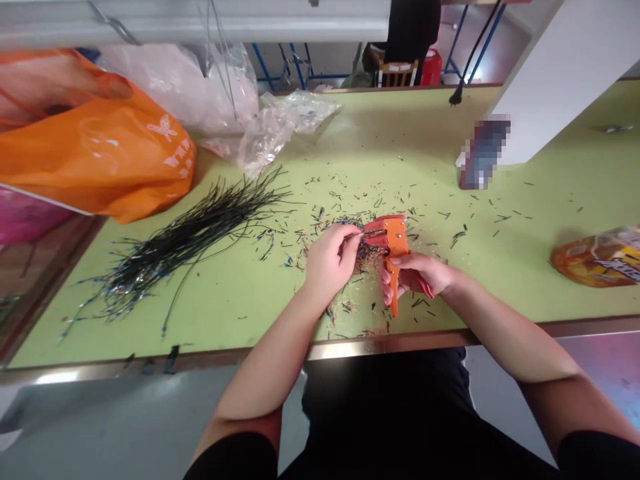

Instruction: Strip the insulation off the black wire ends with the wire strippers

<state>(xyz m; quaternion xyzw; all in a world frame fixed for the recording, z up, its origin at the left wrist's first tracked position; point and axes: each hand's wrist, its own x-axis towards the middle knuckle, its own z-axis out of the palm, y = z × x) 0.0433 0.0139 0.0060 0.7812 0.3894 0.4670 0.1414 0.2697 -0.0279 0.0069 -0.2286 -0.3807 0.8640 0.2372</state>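
Note:
My right hand [420, 275] is wrapped round the handles of an orange and red wire stripper [397, 237], whose head points away from me over the bench. Pinched in my left hand [331, 261] is a thin black wire [370, 233], with its end at the stripper's jaws. Whether the jaws grip the wire cannot be made out. Beneath both hands lies a heap of cut wire scraps [350, 223]. A long bundle of black wires [185, 237], with blue and silvery ends, is spread on the bench to the left.
Short black offcuts [457, 235] are strewn over the green bench [240, 320]. An orange bag [100, 147] and clear plastic bags [280, 123] stand back left. A blurred dark object [485, 153] leans against a white post [555, 80]. A yellow packet [600, 259] lies right. Someone sits beyond the bench.

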